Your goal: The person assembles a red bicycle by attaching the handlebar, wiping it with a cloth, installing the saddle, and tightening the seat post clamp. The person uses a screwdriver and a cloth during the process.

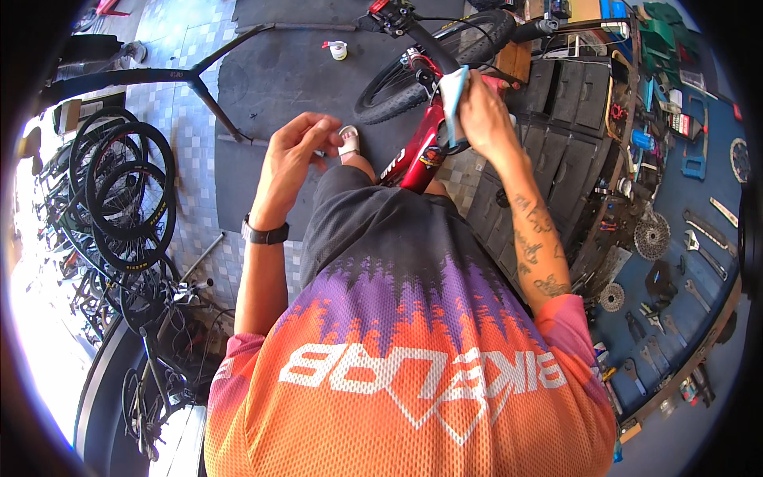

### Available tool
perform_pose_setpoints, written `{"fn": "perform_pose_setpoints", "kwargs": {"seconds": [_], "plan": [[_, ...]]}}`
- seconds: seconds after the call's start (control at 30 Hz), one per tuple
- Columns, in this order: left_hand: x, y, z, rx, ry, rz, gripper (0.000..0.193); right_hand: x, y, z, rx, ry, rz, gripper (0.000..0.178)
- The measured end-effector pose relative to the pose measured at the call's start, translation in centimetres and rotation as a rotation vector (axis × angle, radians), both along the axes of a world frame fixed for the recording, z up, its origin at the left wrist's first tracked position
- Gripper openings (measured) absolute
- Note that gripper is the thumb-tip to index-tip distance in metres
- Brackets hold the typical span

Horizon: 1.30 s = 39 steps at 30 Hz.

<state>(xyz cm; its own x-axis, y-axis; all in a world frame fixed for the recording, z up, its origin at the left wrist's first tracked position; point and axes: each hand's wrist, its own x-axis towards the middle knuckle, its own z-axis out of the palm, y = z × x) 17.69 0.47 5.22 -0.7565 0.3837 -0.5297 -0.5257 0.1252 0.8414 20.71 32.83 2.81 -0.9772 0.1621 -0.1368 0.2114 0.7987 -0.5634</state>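
Note:
My right hand (486, 118) is closed on a light blue cloth (452, 97), which it presses near the head of a red bicycle frame (423, 155). The part of the frame behind the cloth and hand is hidden. To the left, my left hand (298, 151) hovers in the air with fingers loosely bent and apart, and nothing shows in it. The bicycle's front wheel (389, 97) with its knobby tyre lies beyond the frame, turned to the side. Its handlebar (421, 36) reaches up toward the far edge.
A work stand's dark arm (151, 76) crosses the far left. Several loose tyres and wheels (131, 191) hang at the left. A small white tub (338, 52) stands on the dark mat (278, 87). Black drawers (548, 159) and a blue tool board (675, 286) line the right.

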Motion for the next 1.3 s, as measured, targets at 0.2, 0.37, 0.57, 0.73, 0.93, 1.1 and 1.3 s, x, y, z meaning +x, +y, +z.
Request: {"fn": "perform_pose_setpoints", "kwargs": {"seconds": [0.2,0.37,0.57,0.73,0.93,1.1,1.3], "plan": [[0.9,6.7,2.3,0.258,0.06,-0.07,0.033,1.4,-3.4,3.8,0.078,0.518,-0.113,0.041],[3.7,5.9,2.9,0.028,0.244,-0.333,0.035,6.1,-8.3,7.0,-0.336,0.21,-0.078,0.054],[1.4,1.9,-0.4,-0.137,0.071,-0.09,0.011,13.6,-0.9,8.1,-0.7,-0.011,-0.482,0.04],[-1.8,4.7,-3.0,0.136,0.099,-0.54,0.02,21.8,7.2,2.1,-0.183,0.147,-0.881,0.032],[-5.8,14.4,-14.2,0.112,0.268,-0.333,0.022,31.3,12.1,-6.1,0.203,-0.027,-1.08,0.05],[-5.9,23.9,-28.8,-0.419,0.684,-0.153,0.038,32.1,11.8,-8.7,0.035,0.057,-1.211,0.061],[-5.8,23.6,-36.0,-0.436,0.616,-0.206,0.033,29.3,9.6,-8.2,0.157,0.229,-1.293,0.054]]}}
